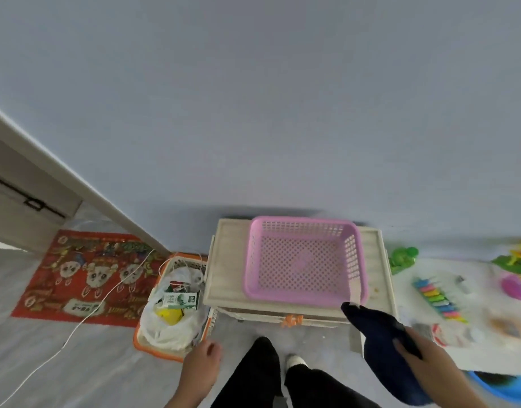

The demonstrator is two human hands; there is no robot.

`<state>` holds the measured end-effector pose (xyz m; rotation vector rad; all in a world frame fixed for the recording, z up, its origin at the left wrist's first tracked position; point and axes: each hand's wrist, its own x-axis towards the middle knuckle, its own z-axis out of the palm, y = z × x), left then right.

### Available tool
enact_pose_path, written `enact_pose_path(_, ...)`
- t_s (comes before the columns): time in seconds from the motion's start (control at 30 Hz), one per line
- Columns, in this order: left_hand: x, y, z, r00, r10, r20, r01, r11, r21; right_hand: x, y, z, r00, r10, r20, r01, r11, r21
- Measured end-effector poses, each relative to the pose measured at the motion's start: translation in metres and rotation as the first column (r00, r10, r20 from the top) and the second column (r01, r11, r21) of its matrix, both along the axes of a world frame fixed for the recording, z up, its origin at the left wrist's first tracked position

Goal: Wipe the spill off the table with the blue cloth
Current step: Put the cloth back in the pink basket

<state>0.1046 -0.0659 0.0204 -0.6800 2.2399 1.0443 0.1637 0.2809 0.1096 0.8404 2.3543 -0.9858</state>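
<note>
My right grip [415, 353] holds the cloth [380, 343]; left [204, 359] hangs loose. I'd spread it flat over the desk's [377, 278] stain [376, 289].

One head-worn wide-angle view, looking forward and steeply down from standing height onto the table [374, 262], the wall beyond, the floor [76, 363] left of the grip.

Pale wooden table [230, 260] bears pink basket [303, 260]; small orange-brown spill [376, 289] beside it.
</note>
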Motion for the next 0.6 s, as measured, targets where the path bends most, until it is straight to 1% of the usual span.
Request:
enact_pose_path(0.03, -0.018, 0.005, 0.003, 0.995, -0.096, -0.042, 0.095, 0.995, -0.011, -0.009, -0.004, 0.009, 0.999, -0.017, -0.043, 0.018, 1.000, 0.007)
enact_pose_path(0.1, -0.056, 0.017, 0.005, 0.967, -0.205, -0.148, 0.201, 0.979, -0.040, -0.030, -0.013, 0.029, 0.992, -0.068, -0.108, 0.067, 0.998, -0.013)
enact_pose_path(0.17, -0.093, 0.030, 0.005, 0.933, -0.288, -0.213, 0.274, 0.957, -0.093, -0.051, -0.018, 0.043, 0.983, -0.088, -0.162, 0.085, 0.996, -0.030)
enact_pose_path(0.27, -0.130, 0.047, 0.000, 0.882, -0.390, -0.263, 0.355, 0.919, -0.171, -0.083, -0.019, 0.047, 0.969, -0.087, -0.232, 0.084, 0.996, -0.021)
enact_pose_path(0.33, -0.144, 0.057, -0.004, 0.867, -0.416, -0.274, 0.373, 0.907, -0.197, -0.104, -0.019, 0.041, 0.963, -0.045, -0.265, 0.050, 0.999, 0.011)
enact_pose_path(0.4, -0.151, 0.064, -0.011, 0.869, -0.405, -0.286, 0.366, 0.913, -0.181, -0.126, -0.018, 0.026, 0.955, -0.012, -0.297, 0.020, 0.999, 0.024)
enact_pose_path(0.5, -0.151, 0.070, -0.018, 0.887, -0.363, -0.287, 0.332, 0.931, -0.151, -0.154, -0.019, -0.005, 0.948, -0.004, -0.320, 0.005, 1.000, 0.002)
enact_pose_path(0.6, -0.148, 0.071, -0.024, 0.889, -0.343, -0.303, 0.304, 0.937, -0.170, -0.177, -0.022, -0.041, 0.947, 0.026, -0.321, -0.025, 1.000, 0.007)
